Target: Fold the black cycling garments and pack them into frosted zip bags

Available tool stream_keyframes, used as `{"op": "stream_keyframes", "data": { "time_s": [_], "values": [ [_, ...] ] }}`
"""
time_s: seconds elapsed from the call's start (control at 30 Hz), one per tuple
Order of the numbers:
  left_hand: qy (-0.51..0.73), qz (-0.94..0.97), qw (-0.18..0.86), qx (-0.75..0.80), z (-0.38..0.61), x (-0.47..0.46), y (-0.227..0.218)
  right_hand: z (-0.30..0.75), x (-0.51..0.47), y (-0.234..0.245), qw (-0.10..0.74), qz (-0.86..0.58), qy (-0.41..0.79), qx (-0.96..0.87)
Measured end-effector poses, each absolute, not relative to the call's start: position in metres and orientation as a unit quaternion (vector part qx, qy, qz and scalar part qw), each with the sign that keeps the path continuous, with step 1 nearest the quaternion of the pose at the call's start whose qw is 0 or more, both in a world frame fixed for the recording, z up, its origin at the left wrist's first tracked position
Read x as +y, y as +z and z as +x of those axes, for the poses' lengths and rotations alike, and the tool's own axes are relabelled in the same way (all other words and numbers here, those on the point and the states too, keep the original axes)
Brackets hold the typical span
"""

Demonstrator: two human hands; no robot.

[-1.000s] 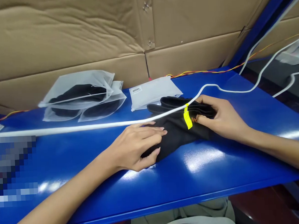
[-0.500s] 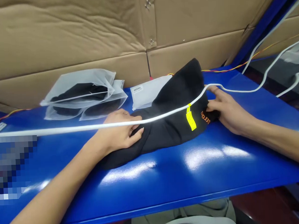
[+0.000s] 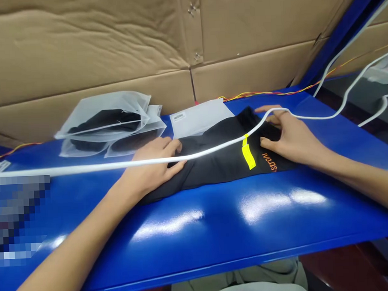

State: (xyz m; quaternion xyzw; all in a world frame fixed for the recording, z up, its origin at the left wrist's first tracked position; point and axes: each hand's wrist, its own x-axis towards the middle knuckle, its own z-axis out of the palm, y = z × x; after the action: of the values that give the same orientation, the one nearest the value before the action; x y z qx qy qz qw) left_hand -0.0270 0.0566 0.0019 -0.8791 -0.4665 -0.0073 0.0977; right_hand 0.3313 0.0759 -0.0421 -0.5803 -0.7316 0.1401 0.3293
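A piece of black cloth, seemingly a garment (image 3: 214, 161), lies folded in a long strip on the blue table. Orange lettering (image 3: 270, 162) marks its right end, and a yellow strip (image 3: 248, 156) is on it near the middle right. My left hand (image 3: 156, 166) grips the left part, its thumb and curled fingers around a fold. At the right end my right hand (image 3: 288, 135) rests on the cloth with thumb and fingers apart. Part of the garment is hidden under both hands.
A white cable (image 3: 143, 162) crosses in front of the garment and hands. Frosted plastic bags with black contents (image 3: 107, 123) lie at the back left. Behind the garment is a flat white bag with a label (image 3: 199, 117). Cardboard (image 3: 80, 47) lines the back of the table (image 3: 217, 239).
The raised black flap at the right has come down flat onto the cloth. My right hand has loosened and spread its fingers, and more orange lettering shows. My left hand stays nearly in place.
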Motion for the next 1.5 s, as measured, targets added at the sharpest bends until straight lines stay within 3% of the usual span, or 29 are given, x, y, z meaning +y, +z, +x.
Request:
{"op": "stream_keyframes", "data": {
  "time_s": [0.2,0.5,0.63,0.77,0.97,1.2,1.5],
  "values": [
    [0.013,-0.826,0.111,-0.552,-0.025,0.049,0.003,0.333,0.081,-0.042,0.281,-0.563,0.111,-0.77],
    [0.055,-0.807,0.014,-0.588,-0.038,0.056,0.021,0.342,0.092,-0.049,0.234,-0.512,0.022,-0.826],
    [0.028,-0.813,-0.02,-0.582,-0.044,0.065,0.015,0.341,0.09,-0.048,0.244,-0.514,-0.002,-0.823],
    [-0.107,-0.781,-0.039,-0.614,-0.057,0.065,-0.001,0.337,0.084,-0.043,0.304,-0.536,-0.005,-0.788],
    [-0.219,-0.806,0.024,-0.549,-0.061,0.055,-0.009,0.332,0.076,-0.035,0.379,-0.519,0.096,-0.76],
    [-0.254,-0.783,0.039,-0.567,-0.059,0.048,-0.007,0.326,0.065,-0.02,0.351,-0.363,0.208,-0.838],
    [-0.218,-0.824,0.098,-0.514,-0.057,0.043,0.0,0.334,0.059,-0.022,0.344,-0.291,0.365,-0.815]
  ]
}}
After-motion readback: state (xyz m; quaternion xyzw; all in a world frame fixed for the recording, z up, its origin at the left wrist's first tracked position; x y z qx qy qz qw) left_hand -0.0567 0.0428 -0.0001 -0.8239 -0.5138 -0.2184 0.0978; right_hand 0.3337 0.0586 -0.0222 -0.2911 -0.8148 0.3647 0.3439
